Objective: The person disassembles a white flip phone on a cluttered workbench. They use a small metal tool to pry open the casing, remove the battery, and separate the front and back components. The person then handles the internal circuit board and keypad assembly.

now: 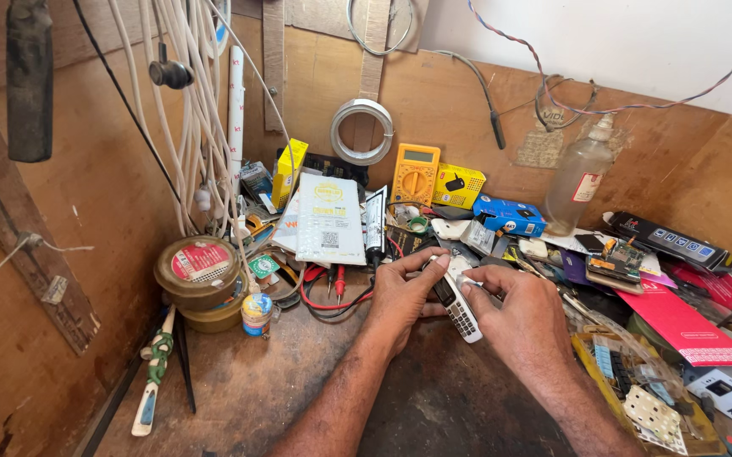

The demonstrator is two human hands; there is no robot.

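Both of my hands hold a small white keypad phone (pixel 457 306) over the middle of the wooden bench (pixel 273 381). My left hand (pixel 400 296) grips its upper end, with the thumb and forefinger pinched at the top edge. My right hand (pixel 522 317) clasps the phone from the right side and also pinches a thin metal tool (pixel 483 286) against the phone's upper edge. The phone lies tilted, keypad facing up.
A yellow multimeter (pixel 415 174) with red and black probes (pixel 336 283) stands behind. Round tins (pixel 199 269) and a screwdriver (pixel 152 377) lie left. A clear bottle (pixel 577 178), circuit boards (pixel 615 262), a red envelope (pixel 686 326) and boxes crowd the right. White cables (pixel 188 110) hang at left.
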